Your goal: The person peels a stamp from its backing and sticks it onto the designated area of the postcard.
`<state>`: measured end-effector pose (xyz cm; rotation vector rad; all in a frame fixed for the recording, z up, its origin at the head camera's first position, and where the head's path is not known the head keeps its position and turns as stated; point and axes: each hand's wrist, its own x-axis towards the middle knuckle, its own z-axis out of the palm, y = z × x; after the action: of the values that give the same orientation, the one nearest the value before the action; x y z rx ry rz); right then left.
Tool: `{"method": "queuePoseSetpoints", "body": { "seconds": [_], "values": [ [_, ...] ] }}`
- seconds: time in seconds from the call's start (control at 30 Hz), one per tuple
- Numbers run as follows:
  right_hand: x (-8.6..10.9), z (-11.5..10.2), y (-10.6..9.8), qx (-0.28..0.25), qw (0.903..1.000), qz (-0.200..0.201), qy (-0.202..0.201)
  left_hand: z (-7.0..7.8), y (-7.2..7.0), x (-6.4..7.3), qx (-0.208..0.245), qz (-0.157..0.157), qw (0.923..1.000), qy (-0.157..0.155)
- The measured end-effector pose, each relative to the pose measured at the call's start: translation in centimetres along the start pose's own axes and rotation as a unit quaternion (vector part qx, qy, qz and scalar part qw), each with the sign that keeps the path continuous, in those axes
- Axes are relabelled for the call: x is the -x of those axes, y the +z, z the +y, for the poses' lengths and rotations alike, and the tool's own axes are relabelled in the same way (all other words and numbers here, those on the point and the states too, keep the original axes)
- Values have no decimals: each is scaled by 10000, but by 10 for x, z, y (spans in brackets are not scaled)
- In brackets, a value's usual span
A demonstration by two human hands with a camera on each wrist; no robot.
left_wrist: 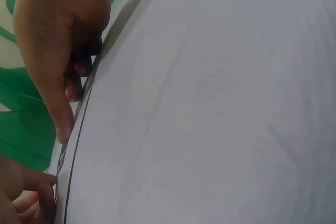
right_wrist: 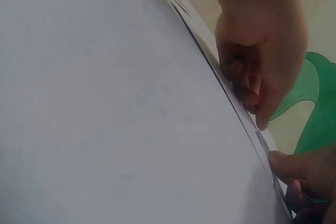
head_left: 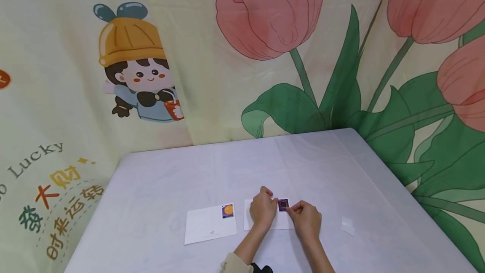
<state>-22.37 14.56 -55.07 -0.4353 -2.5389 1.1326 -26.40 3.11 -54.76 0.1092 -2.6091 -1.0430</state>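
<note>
A white envelope (head_left: 282, 223) lies flat under both hands. On its upper right part is a small purple stamp (head_left: 283, 204) with a dark round picture. My left hand (head_left: 263, 209) rests on the envelope, its thumb straight and its tip at the stamp's left edge. The thumb and forefinger of my right hand (head_left: 307, 220) pinch the stamp's lower right corner. In the left wrist view, my left hand (left_wrist: 58, 30) has its other fingers bent beneath the palm. The right wrist view shows my right hand (right_wrist: 262, 30) thumb-down at the paper's edge.
To the left lies another white envelope (head_left: 206, 226) bearing a purple stamp with an orange disc (head_left: 227, 211). A small clear-white slip (head_left: 347, 226) is on the right. The white-covered table (head_left: 163, 180) meets a printed curtain (head_left: 204, 75) behind.
</note>
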Motion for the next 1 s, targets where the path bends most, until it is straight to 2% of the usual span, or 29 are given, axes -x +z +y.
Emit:
{"method": "queuePoseSetpoints", "body": {
  "seconds": [0.13, 0.23, 0.3, 0.4, 0.5, 0.57, 0.67, 0.77, 0.83, 1.0],
  "values": [
    [1, 0, 0, -27, 9998, 200, -84, -3, -5, 0, 409, -154, 9987, 252],
    [1, 0, 1, -64, 9988, 392, -295, -7, -14, 0, 685, -128, 9968, 401],
    [3, -1, 2, -108, 9976, 454, -503, -8, -23, 2, 695, -64, 9961, 538],
    [7, -4, 2, -103, 9957, 393, -828, -11, -37, 9, 342, -1, 9955, 883],
    [14, -9, 1, 66, 9939, -55, -1102, -15, -50, 20, -266, -120, 9900, 1383],
    [18, -10, 1, 312, 9893, -477, -1343, -19, -57, 30, -751, -265, 9813, 1750],
    [23, -9, 5, 689, 9755, -1082, -1788, -25, -67, 45, -1269, -673, 9661, 2145],
    [26, -6, 9, 1059, 9614, -1366, -2140, -31, -74, 60, -1434, -1204, 9562, 2249],
    [28, -4, 11, 1225, 9559, -1434, -2252, -34, -78, 69, -1420, -1543, 9531, 2181],
    [31, -4, 13, 1536, 9500, -1339, -2366, -42, -79, 84, -1648, -1813, 9439, 2213]
  ]
}}
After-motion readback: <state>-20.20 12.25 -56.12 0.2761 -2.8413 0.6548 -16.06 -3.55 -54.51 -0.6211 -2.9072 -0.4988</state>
